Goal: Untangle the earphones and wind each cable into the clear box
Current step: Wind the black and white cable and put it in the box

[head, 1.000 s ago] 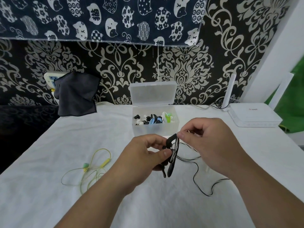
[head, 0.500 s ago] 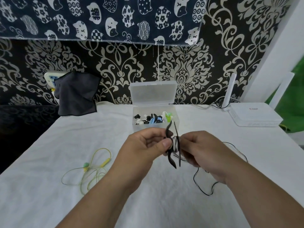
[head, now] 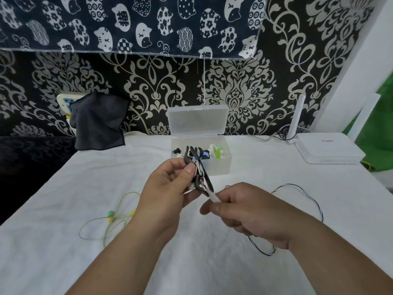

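My left hand (head: 168,188) pinches a pair of black ear-hook earphones (head: 196,167) between thumb and fingers, with black-and-white cable wound round them. My right hand (head: 251,211) sits just below and to the right, pinching the cable where it leaves the bundle. The loose black cable (head: 306,192) trails over the white cloth to the right and loops back under my right wrist. A yellow-green earphone set (head: 110,218) lies loose on the cloth at the left. Behind my hands stands the clear box (head: 221,167), lid up, with several wound earphones inside.
A dark cloth (head: 98,122) hangs over a white device at the back left. At the back right a white router (head: 331,152) with an upright antenna sits on the white-covered table (head: 63,252). The patterned wall runs close behind.
My left hand has risen a little with the earphones. My right hand has dropped from above the bundle to below it, drawing the cable round; the loose cable loop has shifted right.
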